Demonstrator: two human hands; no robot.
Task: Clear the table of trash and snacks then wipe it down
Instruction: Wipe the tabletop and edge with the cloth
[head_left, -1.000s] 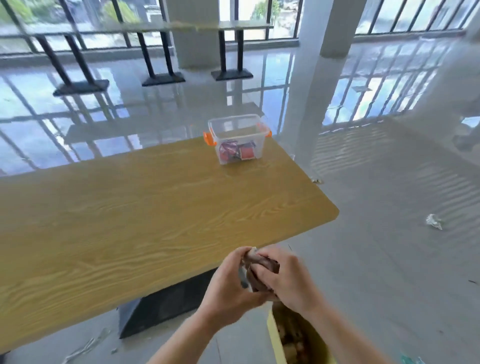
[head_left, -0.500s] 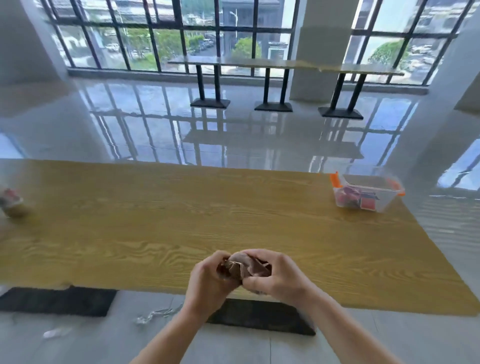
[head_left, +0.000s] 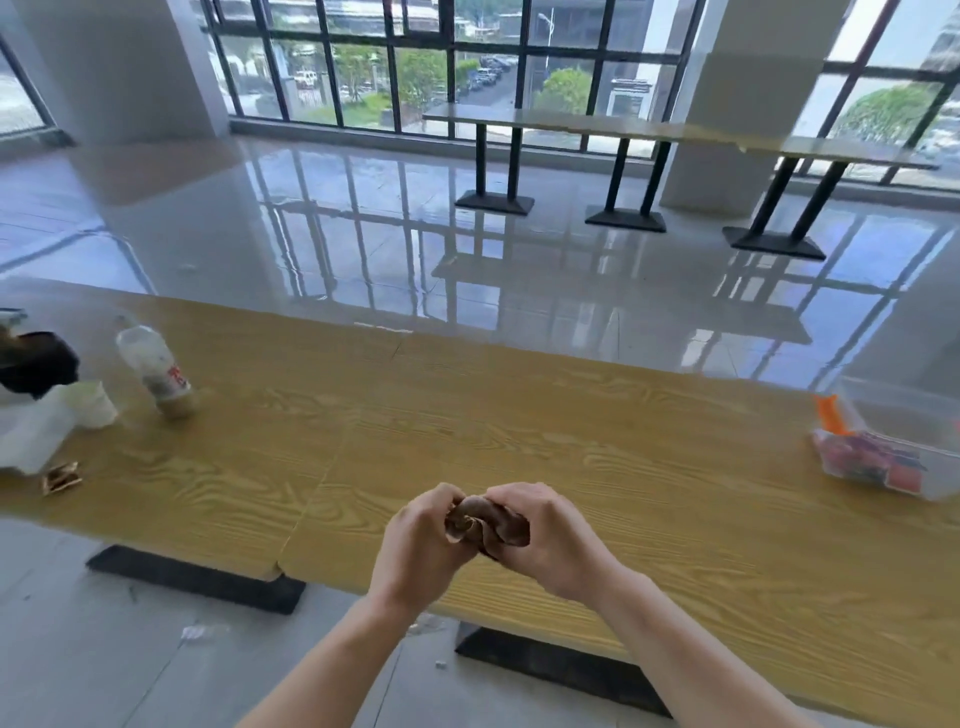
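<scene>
Gripping brown wad: left hand, right hand | clear bin: red packets

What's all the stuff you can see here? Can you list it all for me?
table: one, yellow-brown wood, across the middle
bottle: one, clear with a red label, table's left end
white cup: one, white, left of the bottle
white bag: one, white, far left
black thing: one, black, left edge, cut off
small wrapper: one, brown, front left of the table
clear box: one, orange latch, red packets inside, table's right end
far table: pale, black legs, by the windows
floor scraps: few, white, near the table
crumpled wad: one, brown, between both hands
left hand: grips the wad
right hand: grips the wad
</scene>
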